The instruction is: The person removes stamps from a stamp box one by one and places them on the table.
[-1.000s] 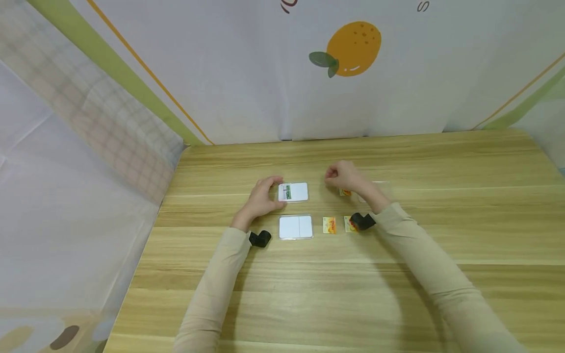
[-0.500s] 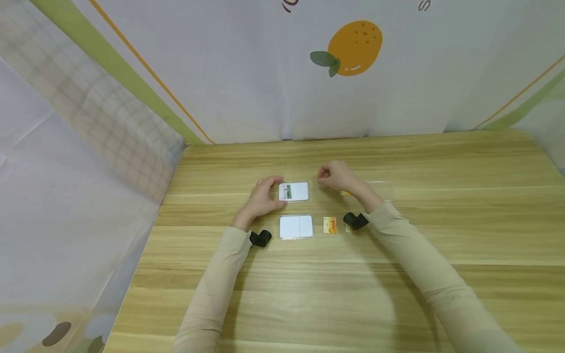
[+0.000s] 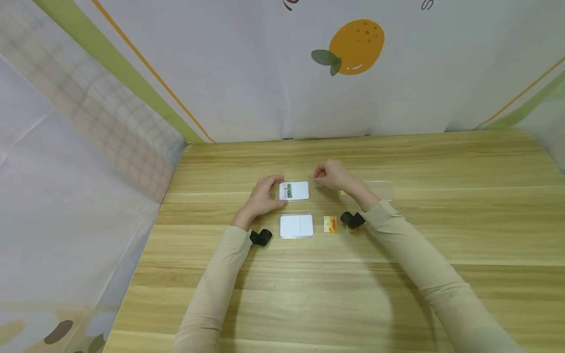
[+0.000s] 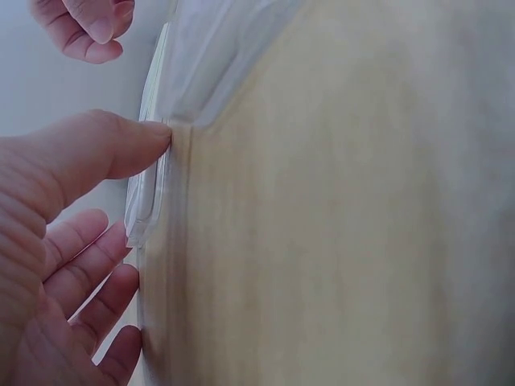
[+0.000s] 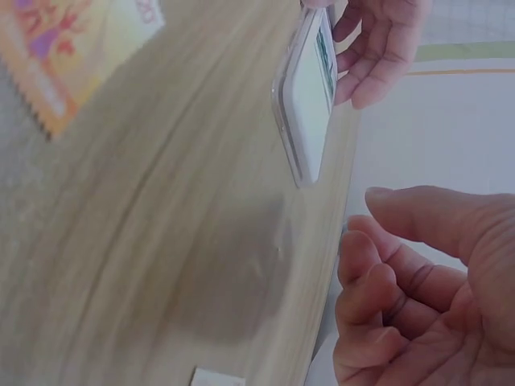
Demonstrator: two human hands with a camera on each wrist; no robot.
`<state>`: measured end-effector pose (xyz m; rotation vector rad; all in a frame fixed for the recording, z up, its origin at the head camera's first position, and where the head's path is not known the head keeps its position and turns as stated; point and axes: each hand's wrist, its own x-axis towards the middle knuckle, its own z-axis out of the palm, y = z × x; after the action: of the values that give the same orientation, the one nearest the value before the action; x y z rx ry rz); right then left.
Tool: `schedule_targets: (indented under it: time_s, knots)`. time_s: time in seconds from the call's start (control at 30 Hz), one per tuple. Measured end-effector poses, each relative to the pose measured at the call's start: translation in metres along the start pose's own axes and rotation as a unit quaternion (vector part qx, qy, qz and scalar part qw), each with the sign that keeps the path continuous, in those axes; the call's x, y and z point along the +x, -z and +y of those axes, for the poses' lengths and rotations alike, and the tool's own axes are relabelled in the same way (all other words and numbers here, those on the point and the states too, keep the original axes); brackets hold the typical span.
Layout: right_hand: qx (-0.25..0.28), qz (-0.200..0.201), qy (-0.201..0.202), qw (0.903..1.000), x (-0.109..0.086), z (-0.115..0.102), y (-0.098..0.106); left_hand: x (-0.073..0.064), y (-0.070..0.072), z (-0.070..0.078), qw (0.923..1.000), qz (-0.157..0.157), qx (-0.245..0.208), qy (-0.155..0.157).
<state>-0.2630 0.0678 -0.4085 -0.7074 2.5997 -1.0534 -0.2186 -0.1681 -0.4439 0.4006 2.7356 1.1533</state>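
Observation:
My left hand [image 3: 262,194] holds a clear case with a white insert [image 3: 301,190] between thumb and forefinger on the table. A small green-printed stamp [image 3: 288,190] lies at the left end of that insert. In the left wrist view the thumb [image 4: 121,149] touches the case's edge. To the right of the case, my right hand [image 3: 331,174] hovers with fingers loosely curled. Its thumb [image 5: 418,215] stands slightly apart from the forefinger, with nothing visible between them. Nearer me lies a second white-lined clear case [image 3: 289,226], untouched.
An orange-yellow stamp [image 3: 330,224] lies right of the second case. Another stamp [image 3: 352,229] is partly hidden by the black wrist mount [image 3: 351,219]. Behind the right forearm are a partly covered stamp [image 3: 343,192] and a clear plastic cover [image 3: 383,187].
My right hand has moved left, closer to the case with the green-printed stamp. Its forearm now covers more of the stamps. My left hand keeps its hold on the case.

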Motion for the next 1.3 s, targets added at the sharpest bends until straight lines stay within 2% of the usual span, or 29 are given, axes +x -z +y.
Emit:
schedule_targets:
  time_s: [0.37, 0.6, 0.93, 1.13, 1.3]
  knots:
    - [-0.007, -0.006, 0.004, 0.9999, 0.004, -0.010, -0.006, -0.002, 0.000, 0.001, 1.0000, 0.001, -0.005, 0.007]
    - [-0.008, -0.025, -0.013, 0.9996, 0.008, -0.015, -0.014, -0.002, 0.000, 0.001, 0.9999, 0.001, -0.008, 0.007]
    - [-0.044, -0.011, 0.008, 0.9989, 0.014, -0.018, -0.024, -0.004, 0.000, 0.003, 0.9999, 0.001, -0.012, 0.006]
    - [-0.057, -0.023, 0.005, 0.9981, 0.017, -0.023, -0.026, -0.004, -0.001, 0.003, 0.9999, 0.001, -0.012, 0.005]
    - [-0.058, -0.029, 0.020, 0.9977, 0.020, -0.025, -0.029, -0.004, -0.001, 0.001, 0.9999, 0.001, -0.010, 0.005]
